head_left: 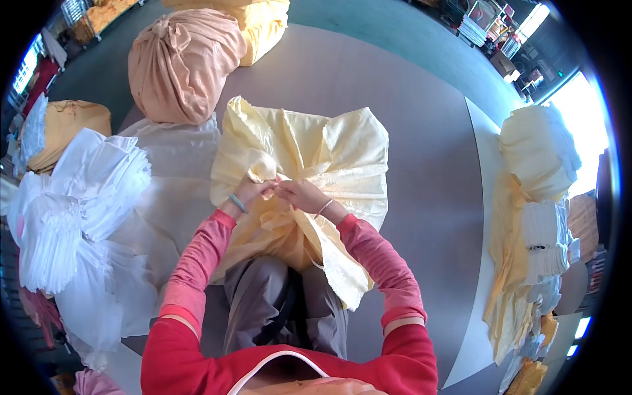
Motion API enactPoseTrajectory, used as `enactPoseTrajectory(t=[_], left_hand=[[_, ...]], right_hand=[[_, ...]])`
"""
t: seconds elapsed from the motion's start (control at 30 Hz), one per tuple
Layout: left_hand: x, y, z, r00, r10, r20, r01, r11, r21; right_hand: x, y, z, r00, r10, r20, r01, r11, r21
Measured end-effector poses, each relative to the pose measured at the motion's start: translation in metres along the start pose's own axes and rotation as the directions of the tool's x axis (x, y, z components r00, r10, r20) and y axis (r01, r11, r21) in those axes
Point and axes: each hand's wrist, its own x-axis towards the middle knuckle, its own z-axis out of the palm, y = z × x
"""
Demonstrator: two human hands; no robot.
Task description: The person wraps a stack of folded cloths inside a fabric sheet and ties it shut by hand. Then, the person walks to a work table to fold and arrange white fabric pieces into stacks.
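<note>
A pale yellow cloth bundle (349,148) stands on the grey table in front of me, its loose cloth gathered toward the middle. My left hand (253,190) is closed on a twisted part of the yellow cloth, just below a knot-like lump. Right beside it, my right hand (300,195) is closed too, its fingers meeting the left ones over the gathered cloth. Loose yellow cloth hangs from the bundle's near side over my knees. The fingertips partly hide the cloth between them.
Stacked white cloths (85,191) lie at the left, with a white sheet (164,204) beside them. A tied pinkish-beige bundle (184,66) sits at the back left. Cream and white cloth piles (540,155) line the right side. The grey table (431,197) extends rightward.
</note>
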Motion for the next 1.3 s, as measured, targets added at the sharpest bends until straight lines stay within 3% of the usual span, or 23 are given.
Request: enactPoseTrajectory(t=[0.03, 0.1, 0.13, 0.17, 0.2, 0.23, 0.3, 0.33, 0.43, 0.53, 0.63, 0.67, 0.77, 0.87, 0.93, 0.97, 1.0, 1.07, 1.13, 1.17, 1.2, 1.23, 1.3], left_hand=[[0.001, -0.004, 0.0, 0.984, 0.175, -0.02, -0.164, 0.952, 0.259], [-0.002, 0.005, 0.007, 0.868, 0.49, 0.079, -0.398, 0.592, 0.701], [-0.005, 0.014, 0.009, 0.756, 0.569, 0.322, -0.461, 0.115, 0.88], [-0.004, 0.015, 0.009, 0.692, 0.61, 0.387, -0.478, -0.015, 0.878], [0.0, 0.017, 0.011, 0.62, 0.64, 0.454, -0.482, -0.145, 0.864], [0.004, 0.018, 0.012, 0.545, 0.656, 0.522, -0.473, -0.273, 0.838], [0.006, 0.016, 0.005, 0.484, 0.616, 0.622, -0.521, -0.368, 0.77], [0.007, 0.014, 0.0, 0.455, 0.59, 0.667, -0.542, -0.412, 0.733], [0.004, 0.003, -0.009, 0.506, 0.577, 0.641, -0.569, -0.336, 0.751], [-0.004, 0.004, 0.002, 0.616, 0.652, 0.442, -0.472, -0.144, 0.87], [-0.025, -0.006, 0.005, 0.725, 0.54, 0.427, -0.411, -0.158, 0.898], [-0.025, -0.031, 0.002, 0.718, 0.615, 0.326, -0.369, -0.061, 0.928], [-0.077, -0.046, 0.005, 0.786, 0.446, 0.428, -0.493, 0.035, 0.869], [-0.105, -0.05, -0.012, 0.852, 0.377, 0.363, -0.447, 0.165, 0.879], [-0.116, -0.054, -0.02, 0.874, 0.349, 0.338, -0.398, 0.116, 0.91], [-0.122, -0.058, -0.024, 0.885, 0.337, 0.32, -0.37, 0.093, 0.924], [-0.13, -0.061, -0.03, 0.901, 0.355, 0.248, -0.282, 0.046, 0.958], [-0.151, -0.073, -0.044, 0.916, 0.393, 0.082, -0.078, -0.027, 0.997], [-0.167, -0.105, -0.055, 0.928, 0.369, -0.052, 0.024, 0.079, 0.997], [-0.178, -0.118, -0.057, 0.927, 0.353, -0.129, 0.086, 0.134, 0.987], [-0.182, -0.119, -0.052, 0.908, 0.384, -0.167, 0.129, 0.125, 0.984], [-0.177, -0.113, -0.043, 0.888, 0.411, -0.206, 0.174, 0.116, 0.978], [-0.174, -0.114, -0.039, 0.865, 0.429, -0.259, 0.22, 0.139, 0.965]], right_hand=[[0.002, -0.003, -0.003, 0.998, 0.038, 0.059, -0.041, 0.998, 0.056], [0.016, 0.008, -0.012, 0.993, 0.03, -0.115, -0.02, 0.996, 0.083], [0.029, 0.021, -0.01, 0.975, 0.067, -0.21, -0.054, 0.996, 0.07], [0.038, 0.028, -0.008, 0.947, 0.102, -0.305, -0.089, 0.994, 0.058], [0.041, 0.024, -0.009, 0.946, 0.206, -0.25, -0.157, 0.967, 0.203], [0.052, 0.028, -0.005, 0.962, 0.24, -0.13, -0.215, 0.96, 0.182], [0.071, 0.026, -0.005, 0.944, 0.308, 0.116, -0.321, 0.939, 0.125], [0.073, 0.028, -0.006, 0.936, 0.313, 0.158, -0.343, 0.913, 0.22], [0.079, 0.036, 0.005, 0.931, 0.315, 0.184, -0.363, 0.762, 0.536], [0.094, 0.054, 0.025, 0.908, 0.411, 0.079, -0.251, 0.384, 0.888], [0.095, 0.064, 0.02, 0.842, 0.536, 0.065, -0.29, 0.346, 0.892], [0.097, 0.081, 0.025, 0.796, 0.604, 0.041, -0.312, 0.351, 0.883], [0.107, 0.142, 0.052, 0.641, 0.767, 0.0, -0.39, 0.326, 0.861], [0.106, 0.145, 0.084, 0.485, 0.873, 0.045, -0.474, 0.219, 0.853], [0.08, 0.087, 0.058, 0.639, 0.675, -0.369, -0.398, 0.701, 0.592], [0.065, 0.067, 0.043, 0.702, 0.488, -0.518, -0.323, 0.867, 0.378], [0.056, 0.084, 0.037, 0.746, 0.381, -0.546, -0.229, 0.917, 0.328], [0.004, 0.067, 0.016, 0.731, 0.351, -0.586, -0.146, 0.918, 0.368], [-0.058, 0.063, 0.016, 0.7, 0.336, -0.63, -0.162, 0.934, 0.318], [-0.091, 0.051, 0.018, 0.744, 0.164, -0.648, -0.246, 0.969, -0.038], [-0.12, 0.048, 0.03, 0.794, 0.078, -0.602, -0.24, 0.951, -0.194], [-0.148, 0.057, 0.049, 0.856, 0.221, -0.467, -0.372, 0.891, -0.261], [-0.188, 0.067, 0.086, 0.873, 0.396, -0.286, -0.487, 0.736, -0.47]])
